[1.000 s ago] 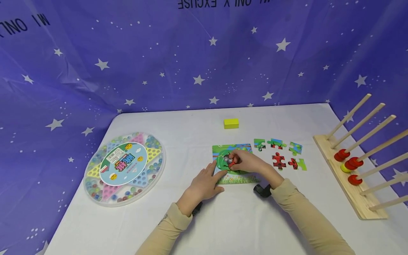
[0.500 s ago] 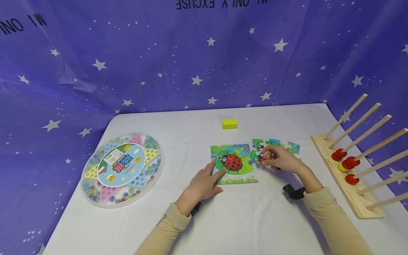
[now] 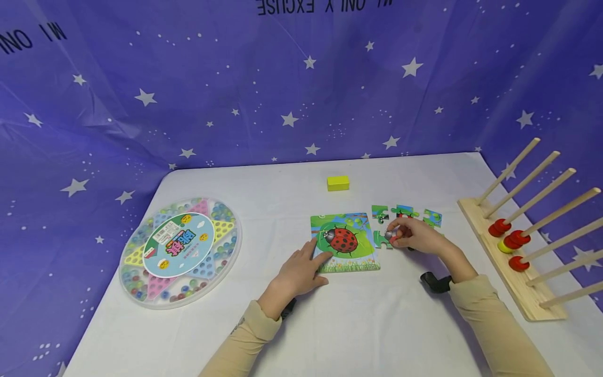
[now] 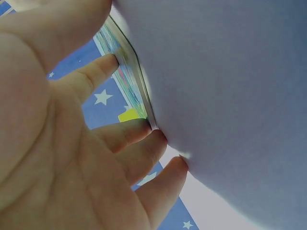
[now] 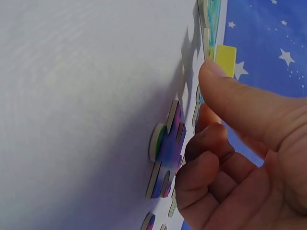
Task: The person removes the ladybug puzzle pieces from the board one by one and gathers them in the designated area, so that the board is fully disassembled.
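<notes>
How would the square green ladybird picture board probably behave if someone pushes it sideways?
The board is probably stiff, since its edge shows thickness. Lying flat on the white table, it would likely slide, not tip. The left hand, touching it, might hold it back.

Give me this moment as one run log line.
left hand: touching ladybug board; right hand: pinching puzzle piece; loose pieces: beside right hand; yellow block: beyond board
</notes>
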Tool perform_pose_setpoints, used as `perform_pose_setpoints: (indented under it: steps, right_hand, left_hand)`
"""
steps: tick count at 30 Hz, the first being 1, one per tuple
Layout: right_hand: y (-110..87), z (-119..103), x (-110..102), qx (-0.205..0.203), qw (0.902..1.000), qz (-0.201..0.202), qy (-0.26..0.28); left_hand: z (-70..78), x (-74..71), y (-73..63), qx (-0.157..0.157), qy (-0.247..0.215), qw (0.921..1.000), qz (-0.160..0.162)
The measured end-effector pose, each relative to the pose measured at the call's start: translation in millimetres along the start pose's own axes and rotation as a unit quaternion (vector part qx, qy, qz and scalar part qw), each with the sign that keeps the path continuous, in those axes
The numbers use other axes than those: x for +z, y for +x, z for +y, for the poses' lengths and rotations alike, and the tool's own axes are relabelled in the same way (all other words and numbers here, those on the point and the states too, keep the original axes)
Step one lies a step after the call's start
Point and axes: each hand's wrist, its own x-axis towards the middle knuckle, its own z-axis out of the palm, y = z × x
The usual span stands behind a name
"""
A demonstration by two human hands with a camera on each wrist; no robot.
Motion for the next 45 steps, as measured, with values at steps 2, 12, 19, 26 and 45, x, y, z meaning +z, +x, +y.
perform_pose_setpoints:
  steps: [2,12,19,26,45]
  right_hand:
    - [0.5,-0.4,0.0,0.000,1.0000,-0.002,-0.003]
    - [0.2,-3.9,0.3,0.000,0.9999,-0.001,-0.013]
    - [0.1,-7.8,2.8,-0.004,0.9995,0.015,-0.027]
    - [-0.5,-29.6,24.3,-0.034,0.9985,-0.009,-0.041]
    - [-1.5,-47.4,45.3,-0.038,0.9951,-0.030,-0.086]
  left_hand:
    - [0.1,-0.5,-0.2,0.001,-0.002,1.0000,0.001]
    - [-0.6,-2.7,-1.9,0.004,0.000,1.0000,-0.001]
    - [-0.9,-2.0,-0.9,0.002,-0.002,1.0000,-0.001]
    - [-2.1,0.1,0.0,0.002,-0.001,1.0000,-0.003]
    - [0.4,0.2,1.9,-0.011,0.012,0.9998,-0.013]
